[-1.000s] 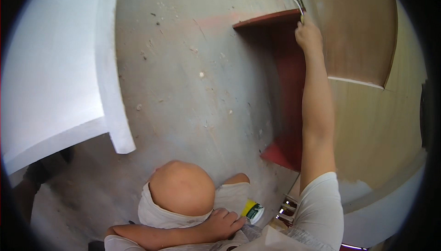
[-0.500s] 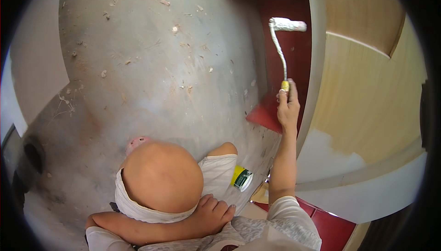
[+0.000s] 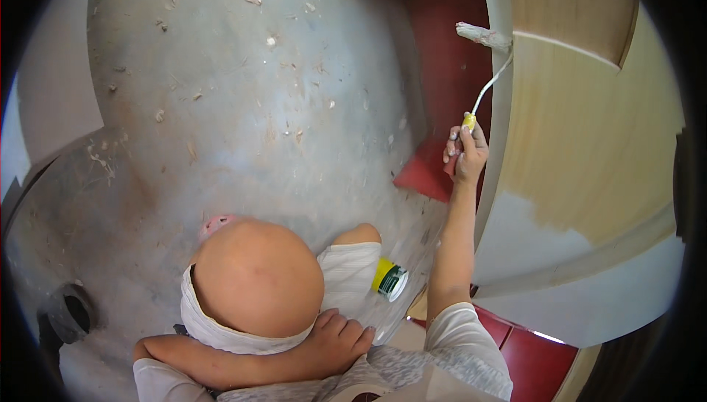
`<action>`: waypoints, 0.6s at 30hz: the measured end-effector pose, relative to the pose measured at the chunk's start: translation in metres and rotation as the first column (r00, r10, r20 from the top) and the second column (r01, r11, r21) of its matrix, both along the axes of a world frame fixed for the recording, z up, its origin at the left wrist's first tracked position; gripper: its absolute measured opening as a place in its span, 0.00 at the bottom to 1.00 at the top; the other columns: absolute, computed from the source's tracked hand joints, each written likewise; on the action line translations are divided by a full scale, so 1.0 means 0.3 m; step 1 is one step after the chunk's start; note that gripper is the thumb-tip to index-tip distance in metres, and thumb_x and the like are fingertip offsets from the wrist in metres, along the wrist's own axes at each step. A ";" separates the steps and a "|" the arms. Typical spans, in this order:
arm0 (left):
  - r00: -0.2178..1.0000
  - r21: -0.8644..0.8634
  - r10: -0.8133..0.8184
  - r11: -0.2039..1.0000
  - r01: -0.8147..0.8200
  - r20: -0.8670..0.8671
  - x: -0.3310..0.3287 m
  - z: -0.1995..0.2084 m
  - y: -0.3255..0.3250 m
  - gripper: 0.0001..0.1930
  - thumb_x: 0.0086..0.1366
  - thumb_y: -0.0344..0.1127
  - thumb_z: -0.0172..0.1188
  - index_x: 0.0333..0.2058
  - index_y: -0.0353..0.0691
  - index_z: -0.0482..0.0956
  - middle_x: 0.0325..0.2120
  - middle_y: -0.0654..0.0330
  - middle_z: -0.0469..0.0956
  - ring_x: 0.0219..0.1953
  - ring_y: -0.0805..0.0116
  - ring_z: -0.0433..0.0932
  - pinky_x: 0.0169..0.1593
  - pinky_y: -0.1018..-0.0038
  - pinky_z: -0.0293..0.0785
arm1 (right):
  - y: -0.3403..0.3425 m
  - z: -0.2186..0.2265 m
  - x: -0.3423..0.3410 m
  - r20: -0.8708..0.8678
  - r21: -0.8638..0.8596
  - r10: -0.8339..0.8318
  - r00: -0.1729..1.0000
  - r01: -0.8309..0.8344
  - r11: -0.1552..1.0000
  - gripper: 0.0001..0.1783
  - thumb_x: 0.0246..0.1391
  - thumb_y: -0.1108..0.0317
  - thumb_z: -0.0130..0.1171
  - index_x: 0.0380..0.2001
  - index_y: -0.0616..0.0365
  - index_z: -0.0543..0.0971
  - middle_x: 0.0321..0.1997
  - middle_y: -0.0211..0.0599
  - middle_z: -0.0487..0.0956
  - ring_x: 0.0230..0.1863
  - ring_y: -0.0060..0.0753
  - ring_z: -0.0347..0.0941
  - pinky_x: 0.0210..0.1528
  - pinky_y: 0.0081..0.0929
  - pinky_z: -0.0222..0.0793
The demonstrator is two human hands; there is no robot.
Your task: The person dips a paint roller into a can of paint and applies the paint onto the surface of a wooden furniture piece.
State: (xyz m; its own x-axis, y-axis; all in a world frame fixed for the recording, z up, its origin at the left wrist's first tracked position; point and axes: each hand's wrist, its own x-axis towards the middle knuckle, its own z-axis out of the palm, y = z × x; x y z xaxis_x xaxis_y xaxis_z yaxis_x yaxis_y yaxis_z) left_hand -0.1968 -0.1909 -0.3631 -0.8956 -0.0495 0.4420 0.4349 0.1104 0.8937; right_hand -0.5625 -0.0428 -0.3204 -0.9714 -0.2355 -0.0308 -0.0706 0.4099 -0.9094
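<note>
Fingers (image 3: 462, 135) of right hand (image 3: 465, 153) wrapped tight around yellow grip of paint roller (image 3: 482, 71), arm stretched up along the wooden door panel (image 3: 589, 129). Roller's white sleeve pressed against the panel's pale edge, near its upper corner; wire frame bent back down to the grip. Lower part of panel coated in white paint (image 3: 526, 236), upper part bare wood grain. Left hand (image 3: 340, 337) curled loosely around a small child (image 3: 258, 284), fingers resting on the child's white shirt, well left of and below the panel. Small paint can (image 3: 389, 279) with yellow-green band lying beside the child, near panel's foot. Dusty concrete floor (image 3: 243, 93) littered with wood chips left of panel.
</note>
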 end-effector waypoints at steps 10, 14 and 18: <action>0.997 0.037 0.081 0.996 -0.081 0.005 -0.053 -0.006 -0.054 0.14 0.48 0.36 0.52 0.35 0.43 0.73 0.23 0.65 0.65 0.24 0.67 0.65 0.30 0.69 0.61 | -0.714 -0.140 -0.259 -0.037 -0.156 0.150 0.988 -0.154 0.976 0.06 0.57 0.67 0.48 0.35 0.57 0.68 0.22 0.30 0.68 0.14 0.18 0.62 0.10 0.19 0.58; 0.996 0.032 0.083 0.996 -0.083 -0.016 -0.084 -0.012 -0.079 0.13 0.49 0.34 0.51 0.36 0.42 0.73 0.23 0.65 0.65 0.23 0.68 0.65 0.28 0.71 0.61 | -1.041 -0.120 -0.359 -0.084 -0.105 0.185 0.979 -0.194 0.975 0.06 0.57 0.67 0.47 0.32 0.58 0.67 0.21 0.30 0.67 0.16 0.22 0.63 0.13 0.23 0.61; 0.998 0.064 0.062 0.996 -0.062 0.007 -0.086 -0.019 -0.091 0.14 0.50 0.34 0.51 0.37 0.42 0.73 0.23 0.64 0.65 0.23 0.68 0.65 0.28 0.71 0.61 | -1.343 -0.060 -0.417 -0.082 0.032 0.125 0.989 -0.123 0.992 0.07 0.56 0.69 0.47 0.30 0.62 0.68 0.20 0.34 0.68 0.17 0.26 0.65 0.14 0.26 0.61</action>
State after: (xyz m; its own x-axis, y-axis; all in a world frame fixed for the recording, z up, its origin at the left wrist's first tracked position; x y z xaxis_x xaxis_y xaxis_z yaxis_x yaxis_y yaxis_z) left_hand -0.2224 -0.2183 -0.3689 -0.8922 -0.1329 0.4316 0.4245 0.0794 0.9019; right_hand -0.6875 -0.4457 -0.3383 -0.9341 -0.3545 0.0416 -0.1978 0.4173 -0.8870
